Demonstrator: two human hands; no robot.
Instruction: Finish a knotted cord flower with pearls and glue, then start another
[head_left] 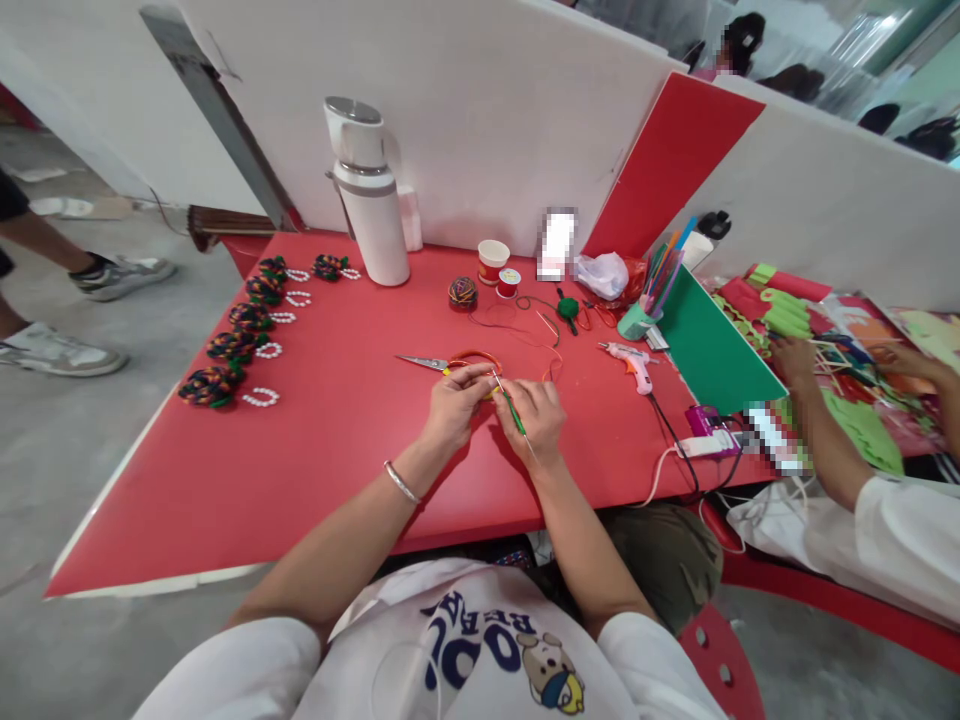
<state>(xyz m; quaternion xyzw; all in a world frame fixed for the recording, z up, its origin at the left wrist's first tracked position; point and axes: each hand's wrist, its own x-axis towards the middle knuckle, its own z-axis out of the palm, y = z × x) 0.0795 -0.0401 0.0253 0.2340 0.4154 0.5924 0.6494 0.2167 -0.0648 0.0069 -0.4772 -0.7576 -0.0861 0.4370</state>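
Observation:
My right hand (534, 415) is closed round a crochet hook (514, 412) with a green handle, its tip pointing up and left toward my other hand. My left hand (459, 402) pinches with thumb and fingertips at the hook's tip; what sits in the pinch is too small to make out. Just beyond my fingers lie scissors (424, 361) with orange and yellow handles, partly covered by my hands. A multicoloured yarn ball (463, 293) rests farther back, and a thin reddish thread (517, 331) trails across the table toward my right hand.
Dark multicoloured yarn pieces (210, 385) with white bead loops (261, 397) line the left side. Behind stand a white flask (373, 225), paper cup (493, 262) and red thread spool (508, 283). At right are a pink glue gun (634, 366), pen holder (636, 322) and a co-worker's hands (795, 360).

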